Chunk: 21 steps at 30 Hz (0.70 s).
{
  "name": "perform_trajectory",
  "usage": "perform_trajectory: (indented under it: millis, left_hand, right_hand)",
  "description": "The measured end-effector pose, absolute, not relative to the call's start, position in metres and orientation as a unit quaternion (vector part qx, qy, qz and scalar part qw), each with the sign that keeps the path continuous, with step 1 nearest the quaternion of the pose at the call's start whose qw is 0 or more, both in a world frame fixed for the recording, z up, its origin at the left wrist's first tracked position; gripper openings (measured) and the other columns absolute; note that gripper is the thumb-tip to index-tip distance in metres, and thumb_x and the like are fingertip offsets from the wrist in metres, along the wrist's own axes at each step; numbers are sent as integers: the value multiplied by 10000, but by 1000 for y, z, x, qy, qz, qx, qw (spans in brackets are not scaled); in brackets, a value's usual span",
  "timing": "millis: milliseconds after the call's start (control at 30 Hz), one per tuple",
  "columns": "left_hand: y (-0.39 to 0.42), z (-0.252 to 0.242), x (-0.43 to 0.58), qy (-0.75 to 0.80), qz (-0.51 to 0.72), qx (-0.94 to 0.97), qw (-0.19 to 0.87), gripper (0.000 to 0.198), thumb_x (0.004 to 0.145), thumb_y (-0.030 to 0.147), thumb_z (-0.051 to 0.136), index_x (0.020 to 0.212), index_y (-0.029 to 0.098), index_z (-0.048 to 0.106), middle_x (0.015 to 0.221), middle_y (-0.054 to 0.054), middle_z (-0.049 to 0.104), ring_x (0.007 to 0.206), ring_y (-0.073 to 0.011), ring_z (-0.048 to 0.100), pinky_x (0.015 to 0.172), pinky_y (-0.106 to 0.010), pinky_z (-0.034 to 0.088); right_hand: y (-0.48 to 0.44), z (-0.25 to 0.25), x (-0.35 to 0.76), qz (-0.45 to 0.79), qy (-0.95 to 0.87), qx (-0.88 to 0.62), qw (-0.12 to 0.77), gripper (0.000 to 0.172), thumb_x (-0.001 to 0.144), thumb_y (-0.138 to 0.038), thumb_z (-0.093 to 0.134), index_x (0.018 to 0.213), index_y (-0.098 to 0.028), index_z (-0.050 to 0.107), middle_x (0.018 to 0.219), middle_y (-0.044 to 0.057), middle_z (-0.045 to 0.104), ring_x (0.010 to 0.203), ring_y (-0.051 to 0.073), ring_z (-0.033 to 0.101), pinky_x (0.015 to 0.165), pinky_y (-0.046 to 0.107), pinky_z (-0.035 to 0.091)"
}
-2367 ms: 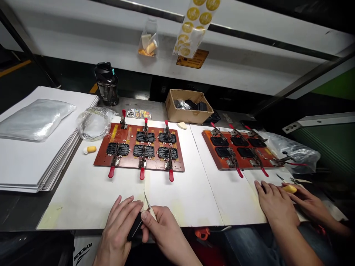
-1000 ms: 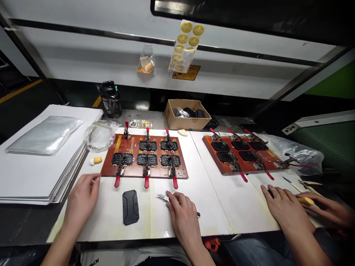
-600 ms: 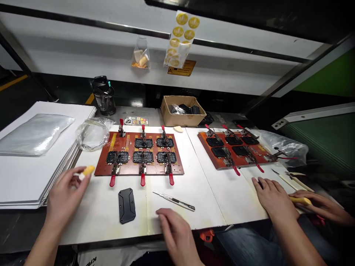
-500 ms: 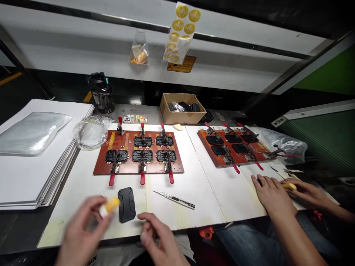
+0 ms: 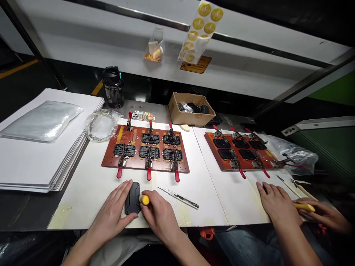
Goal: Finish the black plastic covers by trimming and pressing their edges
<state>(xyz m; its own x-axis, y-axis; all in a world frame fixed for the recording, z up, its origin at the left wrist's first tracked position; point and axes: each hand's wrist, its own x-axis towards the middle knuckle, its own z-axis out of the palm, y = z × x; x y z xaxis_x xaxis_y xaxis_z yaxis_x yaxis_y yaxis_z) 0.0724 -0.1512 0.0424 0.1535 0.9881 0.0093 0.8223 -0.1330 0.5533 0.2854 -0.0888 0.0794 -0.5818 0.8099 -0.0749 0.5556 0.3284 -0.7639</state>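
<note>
**Bench log: black case held at lower centre, yellow cylinder against it**

Upper left of the frame: a stack of white sheets (image 5: 33,162) with a flat plastic bag (image 5: 41,120) on top. Just right of the stack, a crumpled clear bag (image 5: 101,125) sits on the white work board (image 5: 83,207), and behind it stands a black-lidded bottle (image 5: 113,87).

Lower centre: the black case (image 5: 132,198) lies on the board, below the left clamp jig (image 5: 134,168). The left hand (image 5: 111,210) is spread wide, with fingers and thumb around the case's left side. The right hand (image 5: 161,218) is closed narrowly on a yellow cylinder (image 5: 144,200), whose tip touches the case's right edge.

Just right of the hands lies a knife (image 5: 178,197). A cardboard box (image 5: 191,120) stands beyond the jig.

Right: a second clamp jig (image 5: 213,142). Below it, a co-worker's near hand (image 5: 279,207) lies flat and open. The far hand (image 5: 324,218) holds a yellow-handled tool (image 5: 304,207).
</note>
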Motion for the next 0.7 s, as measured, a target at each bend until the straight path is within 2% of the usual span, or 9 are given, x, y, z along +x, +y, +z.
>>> perform_trajectory:
  millis: [133, 200, 367, 500, 700]
  left_hand:
    - [-152, 37, 73, 629, 190, 721, 221, 933, 930, 393, 652, 1609, 260, 27, 1670, -49, 254, 1533, -229, 240, 1245, -457, 360]
    - [-153, 36, 73, 630, 188, 721, 221, 947, 921, 384, 659, 1609, 256, 22, 1672, -44, 250, 1534, -221, 239, 1246, -449, 362]
    - [-151, 35, 72, 623, 190, 728, 211, 951, 914, 386, 663, 1610, 246, 31, 1669, -45, 263, 1536, -216, 244, 1240, -442, 376]
    - [-150, 34, 71, 631, 191, 723, 205, 953, 902, 355, 664, 1611, 238, 39, 1667, -46, 268, 1531, -214, 259, 1230, -433, 394]
    - [-149, 34, 72, 622, 194, 732, 201, 939, 910, 398, 656, 1612, 231, 56, 1659, -50, 288, 1528, -222, 272, 1229, -437, 394]
  right_hand:
    - [-87, 78, 274, 317, -861, -393, 59, 356, 972, -130, 506, 1310, -239, 524, 1071, 35, 593, 886, 199, 581, 771, 303, 464]
    - [-89, 80, 272, 304, -872, -383, 34, 371, 963, -101, 507, 1310, -230, 529, 1064, 34, 597, 877, 202, 585, 760, 305, 469]
    - [-93, 79, 263, 286, -865, -412, 35, 345, 967, -74, 505, 1282, -205, 555, 1012, 32, 594, 836, 187, 575, 737, 286, 462]
    - [-100, 75, 263, 263, -869, -418, 32, 436, 925, -15, 509, 1320, -194, 551, 1004, 40, 597, 824, 191, 566, 724, 291, 450]
    - [-96, 78, 254, 276, -856, -436, 39, 378, 964, -49, 471, 1294, -201, 575, 987, 38, 600, 832, 186, 574, 718, 276, 444]
